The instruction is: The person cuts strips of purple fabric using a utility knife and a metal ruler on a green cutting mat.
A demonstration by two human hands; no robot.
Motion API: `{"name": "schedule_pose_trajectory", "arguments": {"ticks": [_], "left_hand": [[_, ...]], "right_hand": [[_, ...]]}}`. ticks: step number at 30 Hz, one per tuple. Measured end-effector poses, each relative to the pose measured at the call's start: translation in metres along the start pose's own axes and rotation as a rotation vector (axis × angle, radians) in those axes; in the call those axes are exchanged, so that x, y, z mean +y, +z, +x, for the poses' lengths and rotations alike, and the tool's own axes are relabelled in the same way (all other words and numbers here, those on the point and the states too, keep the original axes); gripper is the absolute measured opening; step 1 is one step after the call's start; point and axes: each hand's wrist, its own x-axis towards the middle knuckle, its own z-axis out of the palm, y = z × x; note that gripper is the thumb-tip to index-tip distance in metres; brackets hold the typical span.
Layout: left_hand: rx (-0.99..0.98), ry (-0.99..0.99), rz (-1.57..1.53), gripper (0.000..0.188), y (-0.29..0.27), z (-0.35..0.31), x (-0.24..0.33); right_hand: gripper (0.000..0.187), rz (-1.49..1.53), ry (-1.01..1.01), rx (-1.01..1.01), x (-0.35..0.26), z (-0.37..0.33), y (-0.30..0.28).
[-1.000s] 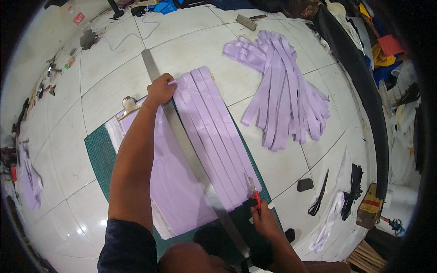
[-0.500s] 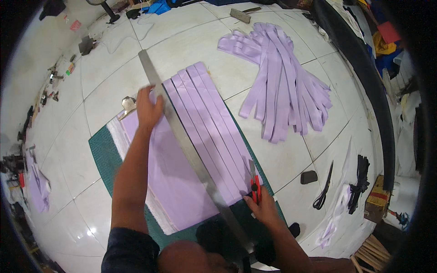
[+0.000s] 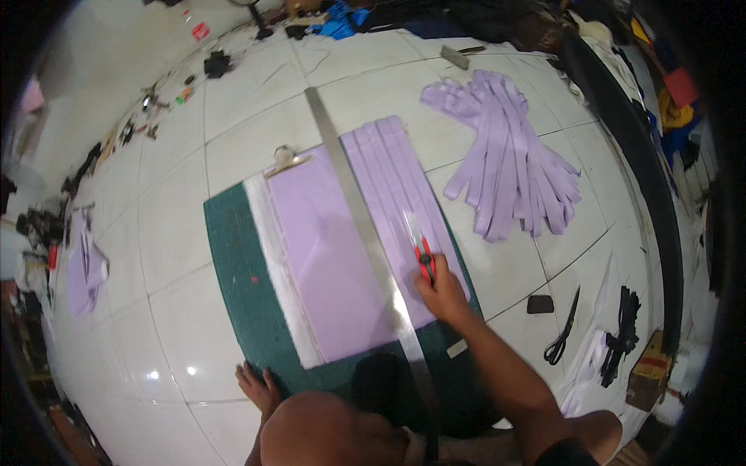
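Note:
My right hand [image 3: 443, 291] is closed around a red utility knife [image 3: 424, 259], blade out and pointing away from me, over the cut lilac fabric strips [image 3: 385, 167]. A long metal ruler [image 3: 356, 198] lies along the left edge of these strips, across the lilac fabric [image 3: 330, 248]. Beneath is a green cutting mat [image 3: 229, 248]. My left hand [image 3: 258, 386] rests with fingers spread at the mat's near left edge, off the ruler and holding nothing. A metal bulldog clip [image 3: 287, 161] grips the fabric's far left corner, beside a white layered edge [image 3: 272, 272].
A heap of lilac strips [image 3: 505, 155] lies on the tiled floor at the far right. Nearer are a dark block [image 3: 540, 304], black scissors [image 3: 562, 330] and a black bundle [image 3: 619, 342]. A long black roll [image 3: 649, 163] borders the right side; a lilac scrap [image 3: 84, 268] lies left.
My left hand has let go of the ruler and come back to the mat's near left edge. My right hand has moved the knife away from me over the strips. The view has shifted.

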Motion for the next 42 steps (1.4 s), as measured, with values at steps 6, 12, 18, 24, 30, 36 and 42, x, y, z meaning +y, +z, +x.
{"name": "schedule_pose_trajectory", "arguments": {"ticks": [6,12,18,24,30,36,42], "left_hand": [[0.033,-0.089,0.059,0.060,0.008,0.000,0.021],[0.013,-0.142,0.054,0.064,0.002,0.003,0.024],[0.130,-0.141,0.105,0.067,0.015,-0.002,0.017],[-0.017,-0.091,0.191,0.073,0.021,-0.005,0.012],[-0.016,-0.099,0.226,0.074,0.020,-0.001,0.003],[0.130,0.033,0.206,0.072,0.047,-0.001,-0.017],[0.230,0.027,0.199,0.071,0.052,0.002,-0.019]], "right_hand": [[0.044,-0.166,-0.167,-0.083,-0.049,0.088,-0.013],[0.043,-0.163,-0.146,0.116,-0.069,0.136,-0.036],[0.043,-0.145,-0.037,0.153,-0.070,0.121,-0.037],[0.035,-0.385,0.046,-0.075,-0.126,0.073,-0.081],[0.032,-0.670,0.066,-0.292,-0.152,0.023,-0.127],[0.030,-0.668,0.244,-0.194,-0.092,-0.063,-0.152],[0.039,-0.386,0.282,-0.156,-0.010,-0.141,-0.137]]}}
